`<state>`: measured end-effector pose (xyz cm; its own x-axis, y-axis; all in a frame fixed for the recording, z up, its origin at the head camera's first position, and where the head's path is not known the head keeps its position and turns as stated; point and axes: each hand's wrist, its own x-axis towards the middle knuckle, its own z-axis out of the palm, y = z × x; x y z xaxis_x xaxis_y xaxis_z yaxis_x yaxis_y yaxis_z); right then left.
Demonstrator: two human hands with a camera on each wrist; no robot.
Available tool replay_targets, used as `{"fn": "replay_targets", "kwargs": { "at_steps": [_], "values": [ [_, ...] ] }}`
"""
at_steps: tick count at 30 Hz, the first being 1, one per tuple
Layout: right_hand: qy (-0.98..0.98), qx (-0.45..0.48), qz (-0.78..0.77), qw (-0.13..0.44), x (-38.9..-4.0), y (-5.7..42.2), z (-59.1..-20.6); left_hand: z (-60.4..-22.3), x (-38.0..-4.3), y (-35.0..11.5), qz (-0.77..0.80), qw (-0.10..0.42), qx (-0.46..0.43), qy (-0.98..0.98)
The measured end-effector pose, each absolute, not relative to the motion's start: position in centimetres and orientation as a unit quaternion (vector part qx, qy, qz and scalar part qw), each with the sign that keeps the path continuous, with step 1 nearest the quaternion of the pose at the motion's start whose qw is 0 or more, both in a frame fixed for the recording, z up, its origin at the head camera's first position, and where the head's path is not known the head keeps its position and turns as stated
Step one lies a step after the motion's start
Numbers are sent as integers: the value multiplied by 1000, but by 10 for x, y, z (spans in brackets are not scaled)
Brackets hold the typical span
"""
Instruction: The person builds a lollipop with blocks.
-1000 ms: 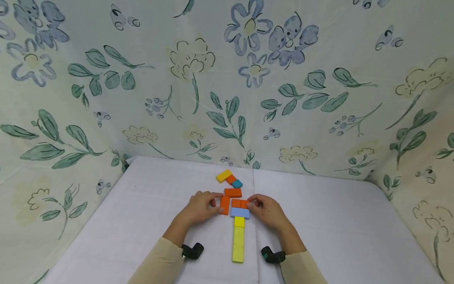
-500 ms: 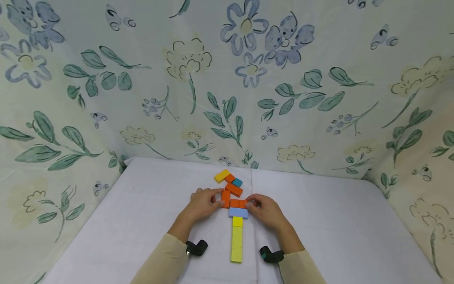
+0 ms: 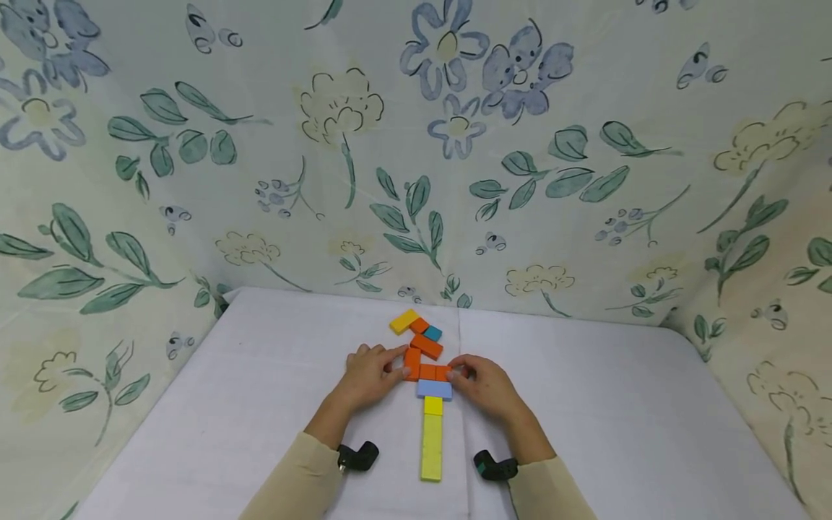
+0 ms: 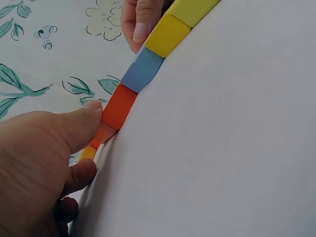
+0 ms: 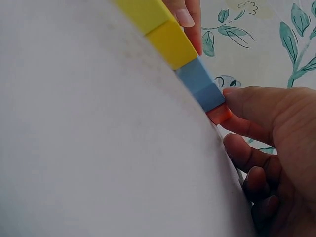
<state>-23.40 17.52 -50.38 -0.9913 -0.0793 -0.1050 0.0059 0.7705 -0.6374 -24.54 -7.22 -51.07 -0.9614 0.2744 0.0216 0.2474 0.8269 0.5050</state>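
In the head view my left hand (image 3: 369,374) holds an upright orange block (image 3: 412,364) between thumb and index finger, at the left of a flat row of blocks. My right hand (image 3: 482,386) pinches the right one of two small orange blocks (image 3: 443,373), its thumb (image 5: 247,102) and index finger at the end. Those two lie side by side along the top of a light blue block (image 3: 434,390). Below the blue one come a yellow block (image 3: 432,406) and a long yellow-green strip (image 3: 431,448). A slanted orange block (image 3: 427,347) touches the upright one's top.
Beyond the slanted block lie a yellow-orange block (image 3: 404,321), a small orange block (image 3: 419,326) and a teal block (image 3: 432,333). All rest on a white-covered table (image 3: 617,426), with a floral cloth (image 3: 416,144) behind. Black wrist devices (image 3: 359,456) sit on both wrists.
My left hand has slid the upright orange block away from me and against the small orange pair. The orange block beyond it has turned from level to slanted. My right hand stays in place.
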Motion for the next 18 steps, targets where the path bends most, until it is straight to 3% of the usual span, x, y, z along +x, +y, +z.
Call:
{"fn": "replay_targets", "kwargs": {
  "at_steps": [18],
  "values": [
    [940, -5, -332, 79, -240, 177, -498, -516, -247, -74, 268, 5, 142, 953]
  ]
}}
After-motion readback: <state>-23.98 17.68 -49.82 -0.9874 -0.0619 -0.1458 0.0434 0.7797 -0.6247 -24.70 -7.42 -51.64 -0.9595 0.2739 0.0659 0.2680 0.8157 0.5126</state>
